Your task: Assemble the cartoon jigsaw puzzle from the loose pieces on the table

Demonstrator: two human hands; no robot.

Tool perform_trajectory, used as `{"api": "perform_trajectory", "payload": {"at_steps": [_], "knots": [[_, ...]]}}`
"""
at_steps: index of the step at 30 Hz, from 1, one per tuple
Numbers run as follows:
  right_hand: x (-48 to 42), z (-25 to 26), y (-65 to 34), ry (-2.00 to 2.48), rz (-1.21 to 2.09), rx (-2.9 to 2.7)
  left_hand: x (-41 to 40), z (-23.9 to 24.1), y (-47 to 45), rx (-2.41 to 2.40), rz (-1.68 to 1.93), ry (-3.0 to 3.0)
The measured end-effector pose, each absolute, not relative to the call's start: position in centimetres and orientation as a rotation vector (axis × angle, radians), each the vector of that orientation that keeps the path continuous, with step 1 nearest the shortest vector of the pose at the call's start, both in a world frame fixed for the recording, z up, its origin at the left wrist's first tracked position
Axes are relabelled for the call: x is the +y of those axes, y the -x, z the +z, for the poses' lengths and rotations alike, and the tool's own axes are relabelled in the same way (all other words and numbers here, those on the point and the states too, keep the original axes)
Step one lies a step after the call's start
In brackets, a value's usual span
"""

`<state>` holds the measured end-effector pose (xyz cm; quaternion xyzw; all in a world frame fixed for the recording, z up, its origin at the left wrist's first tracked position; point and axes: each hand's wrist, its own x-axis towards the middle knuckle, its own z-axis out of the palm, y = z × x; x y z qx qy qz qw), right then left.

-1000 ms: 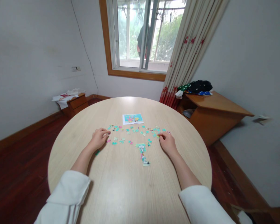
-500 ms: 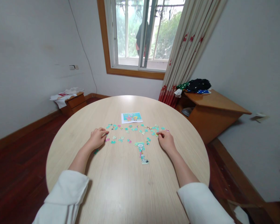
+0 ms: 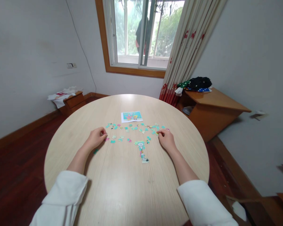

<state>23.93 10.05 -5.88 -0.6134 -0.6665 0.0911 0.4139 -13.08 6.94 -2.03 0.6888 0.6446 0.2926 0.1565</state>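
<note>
L hand (image 3: 97, 138) & R hand (image 3: 167, 139): fingers pinched narrow, can't tell if holding anything. Tiny teal/pink jigsaw pcs (image 3: 113, 141) btwn them, prints illegible; part-joined multicoloured jigsaw strip (image 3: 141, 152) this side. Round pale wood-grain table (image 3: 118, 188), near edge cut off. White walls (image 3: 25, 40); silver-framed sliding window (image 3: 127, 31), top out of frame.

Soft daylight from the window (image 3: 149, 34)
</note>
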Motion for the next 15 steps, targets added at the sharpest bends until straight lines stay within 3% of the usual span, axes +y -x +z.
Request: {"api": "perform_trajectory", "payload": {"at_steps": [8, 15], "knots": [[10.1, -6.0, -23.9, 1.555, 0.252, -1.665, 6.8, -0.8, 11.6, 1.671, 1.268, -1.569], [10.0, -5.8, -23.9, 1.567, 0.255, -1.669, 5.3, 0.1, 8.0, 1.315, 1.194, -1.241]]}}
